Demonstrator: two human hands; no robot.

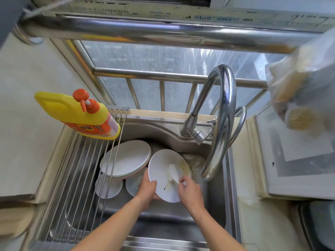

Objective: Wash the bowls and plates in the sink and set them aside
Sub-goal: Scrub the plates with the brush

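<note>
i hold a white plate (164,171) tilted over the steel sink (215,205), its face turned up toward me. my left hand (147,192) grips its left edge, thumb curled over the rim onto the face and the other fingers hidden behind it. my right hand (190,192) is at the plate's lower right, fingers bunched and pinching a white cloth (173,173) that lies against the plate's face. a yellowish smear shows on the plate's right side.

to the left of this plate, a larger white plate (126,158) lies tilted in the basin, resting on top of other dishes. under it i see a white bowl (108,187) at the lower left and another pale bowl (133,184) just beside my left hand.

a roll-up rack (79,171) of steel rods spans the sink's left part, partly covering the large plate and the bowl. a yellow dish soap bottle (78,115) with an orange pump lies on the rack's far end. the curved chrome faucet (220,113) arches over the sink's right side, its spout ending just right of the plate i hold. a plastic bag (302,93) hangs at the upper right, blurred.
</note>
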